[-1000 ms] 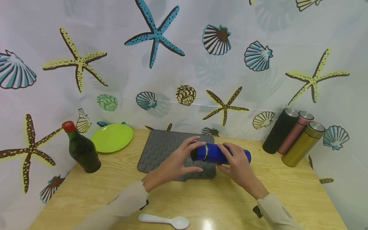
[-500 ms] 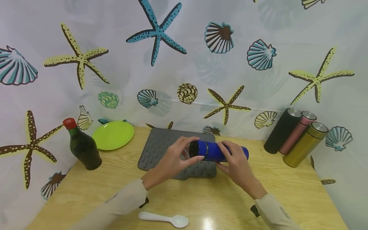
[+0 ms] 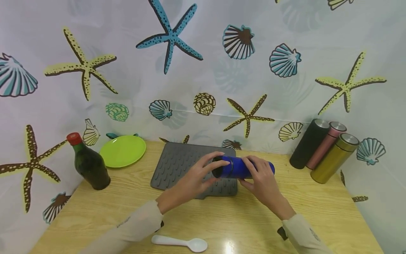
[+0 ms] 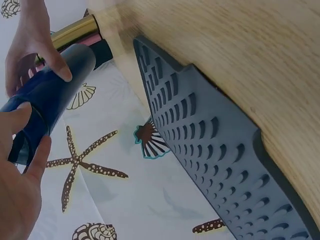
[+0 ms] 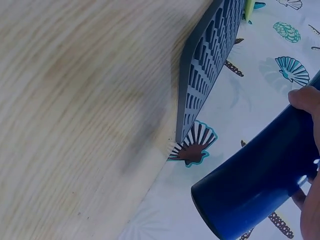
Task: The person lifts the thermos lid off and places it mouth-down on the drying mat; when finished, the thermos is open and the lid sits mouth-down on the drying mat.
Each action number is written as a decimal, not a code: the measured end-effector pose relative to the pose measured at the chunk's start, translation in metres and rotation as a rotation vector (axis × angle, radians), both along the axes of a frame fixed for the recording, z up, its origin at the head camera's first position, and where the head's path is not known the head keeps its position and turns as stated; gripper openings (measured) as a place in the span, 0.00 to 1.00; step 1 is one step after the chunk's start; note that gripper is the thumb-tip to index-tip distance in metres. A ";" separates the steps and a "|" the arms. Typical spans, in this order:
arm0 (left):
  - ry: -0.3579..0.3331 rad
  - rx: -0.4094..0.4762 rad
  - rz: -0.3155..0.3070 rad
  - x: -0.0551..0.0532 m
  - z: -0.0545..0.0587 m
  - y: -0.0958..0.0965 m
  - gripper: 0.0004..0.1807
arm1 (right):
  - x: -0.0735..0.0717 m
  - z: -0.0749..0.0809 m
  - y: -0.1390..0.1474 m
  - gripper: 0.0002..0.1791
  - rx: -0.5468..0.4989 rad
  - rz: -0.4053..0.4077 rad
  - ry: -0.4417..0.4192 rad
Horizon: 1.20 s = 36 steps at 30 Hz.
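Observation:
A blue thermos flask (image 3: 237, 170) is held sideways over the grey ridged mat (image 3: 176, 167), its dark lid end (image 3: 217, 169) pointing left. My right hand (image 3: 262, 179) grips the body near the base, fingers over the top and thumb underneath. At the lid end, my left hand (image 3: 195, 176) has its fingers and thumb curved around the flask. The left wrist view shows that thumb and a finger against the blue flask (image 4: 55, 87) close to its seam. In the right wrist view, the smooth base end of the flask (image 5: 250, 175) juts out beyond the right hand (image 5: 310, 130).
Black (image 3: 309, 144), pink (image 3: 326, 146) and gold (image 3: 334, 158) flasks stand together at the back right. A green bottle with a red cap (image 3: 90, 164) stands on the left beside a lime plate (image 3: 123, 151). A white spoon (image 3: 177, 242) lies near the front edge of the wooden table (image 3: 241, 218).
My left hand, spread around the lid end at first, closed in on it and then shifted its fingers and thumb there. The right hand keeps its grip, and the flask stays almost in place.

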<state>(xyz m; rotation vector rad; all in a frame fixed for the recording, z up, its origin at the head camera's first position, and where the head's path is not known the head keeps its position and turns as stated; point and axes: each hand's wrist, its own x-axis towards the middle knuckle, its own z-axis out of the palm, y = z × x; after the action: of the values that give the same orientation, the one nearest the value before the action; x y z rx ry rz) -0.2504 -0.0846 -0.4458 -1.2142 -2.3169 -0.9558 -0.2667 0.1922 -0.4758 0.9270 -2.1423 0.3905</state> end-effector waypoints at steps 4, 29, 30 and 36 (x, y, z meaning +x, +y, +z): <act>-0.076 0.059 0.065 0.000 0.002 -0.001 0.38 | 0.000 -0.002 0.000 0.49 -0.002 -0.012 -0.014; -0.091 -0.130 0.380 -0.065 -0.019 -0.076 0.37 | -0.024 -0.002 0.040 0.45 -0.336 -0.188 -0.285; -0.100 -0.153 0.387 -0.068 -0.021 -0.079 0.37 | -0.025 -0.001 0.042 0.45 -0.367 -0.196 -0.306; -0.165 -0.226 0.420 -0.082 -0.022 -0.093 0.39 | -0.039 0.004 0.051 0.44 -0.600 -0.260 -0.472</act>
<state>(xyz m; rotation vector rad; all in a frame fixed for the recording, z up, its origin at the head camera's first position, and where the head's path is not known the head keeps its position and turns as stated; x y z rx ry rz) -0.3320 -0.1781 -0.4683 -0.6923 -2.7184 -0.6800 -0.3056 0.2437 -0.4717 0.2206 -2.3019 1.1281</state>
